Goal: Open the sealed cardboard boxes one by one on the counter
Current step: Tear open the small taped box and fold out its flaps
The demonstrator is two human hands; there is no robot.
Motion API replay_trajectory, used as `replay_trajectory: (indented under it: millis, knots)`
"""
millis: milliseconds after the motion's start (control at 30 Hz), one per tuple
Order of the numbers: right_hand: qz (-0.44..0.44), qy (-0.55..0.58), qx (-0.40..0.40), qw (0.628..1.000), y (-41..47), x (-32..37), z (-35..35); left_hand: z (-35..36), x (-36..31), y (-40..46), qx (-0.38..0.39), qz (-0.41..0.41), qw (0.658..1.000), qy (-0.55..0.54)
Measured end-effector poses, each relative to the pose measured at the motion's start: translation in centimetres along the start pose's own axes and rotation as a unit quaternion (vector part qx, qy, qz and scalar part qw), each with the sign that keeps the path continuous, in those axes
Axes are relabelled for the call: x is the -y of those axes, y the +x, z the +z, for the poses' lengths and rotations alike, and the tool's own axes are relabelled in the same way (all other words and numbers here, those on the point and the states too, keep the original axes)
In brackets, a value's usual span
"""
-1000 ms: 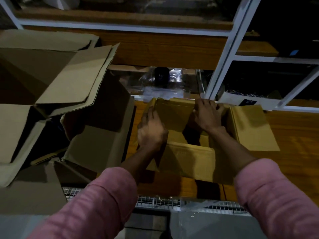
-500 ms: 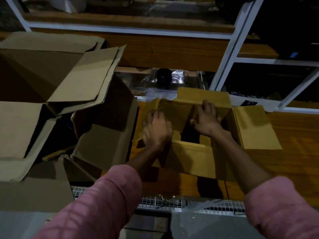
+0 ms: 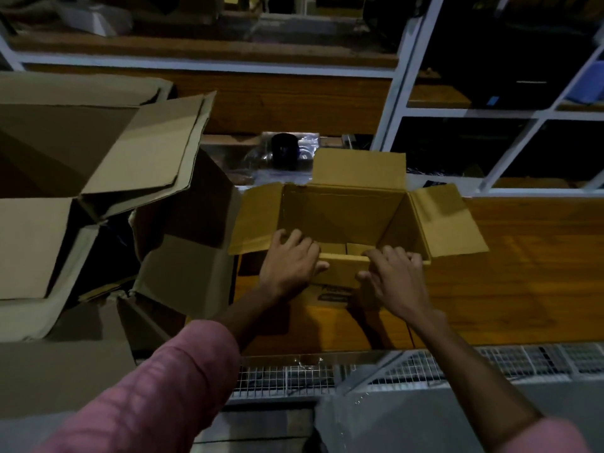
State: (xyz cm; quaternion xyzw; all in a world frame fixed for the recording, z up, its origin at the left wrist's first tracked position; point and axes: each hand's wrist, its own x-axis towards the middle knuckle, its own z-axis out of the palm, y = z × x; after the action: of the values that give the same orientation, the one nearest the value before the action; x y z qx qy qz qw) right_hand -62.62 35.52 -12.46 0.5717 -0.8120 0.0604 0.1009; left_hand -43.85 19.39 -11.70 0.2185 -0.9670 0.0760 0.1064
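A small brown cardboard box [image 3: 343,214] sits upright on the wooden counter [image 3: 523,273], all four flaps open.

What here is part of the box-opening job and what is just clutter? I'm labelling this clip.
Job: small cardboard box, flaps open; left hand and right hand on its near flap; wooden counter.
Lying about: big opened boxes; black object in plastic; shelves.

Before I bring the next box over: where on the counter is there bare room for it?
Right of the open box, bare wooden counter runs from its right flap to the frame's edge. The left is crowded with opened cardboard boxes. Both hands, left hand and right hand, occupy the near flap.
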Motion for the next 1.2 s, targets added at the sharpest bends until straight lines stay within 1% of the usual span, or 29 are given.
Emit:
replay_trajectory:
  millis: [67,133,167,200,267,300,333,367,433,467,567,633,700,800,967,1067,1200]
  knots:
    - [0.026,-0.001,-0.007,1.0,0.2,0.5,0.0,-0.7,-0.6,-0.3,0.022,-0.033,0.999,0.0]
    - [0.052,0.004,-0.032,0.998,-0.3,0.9,0.2,-0.6,-1.3,-0.9,0.038,-0.089,0.995,-0.027]
    - [0.07,0.013,-0.053,0.996,-0.9,1.1,0.4,-0.1,-1.7,-1.5,0.03,-0.124,0.991,-0.039]
    - [0.098,0.025,-0.077,0.992,-1.7,1.2,0.6,0.5,-2.1,-2.2,0.002,-0.156,0.987,-0.037]
    - [0.176,0.045,-0.103,0.978,-3.5,1.4,0.7,1.8,-2.7,-4.2,-0.037,-0.202,0.978,-0.036]
    - [0.216,0.052,-0.1,0.97,-4.3,1.3,0.8,2.2,-2.7,-5.1,-0.032,-0.222,0.974,-0.039]
    - [0.245,0.056,-0.091,0.964,-5.1,1.1,0.9,2.6,-2.7,-5.8,-0.009,-0.235,0.971,-0.047]
    - [0.258,0.061,-0.078,0.961,-5.6,0.9,1.0,2.8,-2.5,-6.2,0.011,-0.236,0.97,-0.055]
    - [0.25,0.086,-0.051,0.963,-6.2,0.3,1.3,2.9,-2.1,-6.4,0.033,-0.226,0.97,-0.085]
    - [0.236,0.111,-0.044,0.964,-6.1,-0.1,1.6,3.1,-1.8,-6.1,0.032,-0.214,0.969,-0.118]
    - [0.161,0.207,-0.047,0.964,-5.1,-1.0,1.9,2.9,-0.6,-4.8,0.046,-0.172,0.949,-0.262]
    - [0.106,0.24,-0.054,0.964,-4.3,-1.4,2.0,2.4,0.1,-3.9,0.054,-0.161,0.941,-0.292]
    - [0.088,0.256,-0.068,0.96,-3.4,-1.7,1.8,2.1,0.2,-3.0,0.04,-0.166,0.94,-0.296]
    - [0.091,0.254,-0.096,0.958,-2.6,-2.1,1.2,1.4,-0.1,-2.0,-0.013,-0.178,0.943,-0.283]
    - [0.087,0.222,-0.15,0.959,-1.7,-3.0,-0.4,-0.9,-0.4,-0.5,-0.083,-0.149,0.955,-0.245]
    - [0.085,0.215,-0.184,0.955,-0.8,-3.7,-2.4,-2.7,-0.7,0.8,-0.115,-0.138,0.959,-0.218]
    - [0.046,0.183,-0.232,0.954,0.9,-4.9,-6.5,-6.1,-0.6,2.6,-0.165,-0.12,0.96,-0.19]
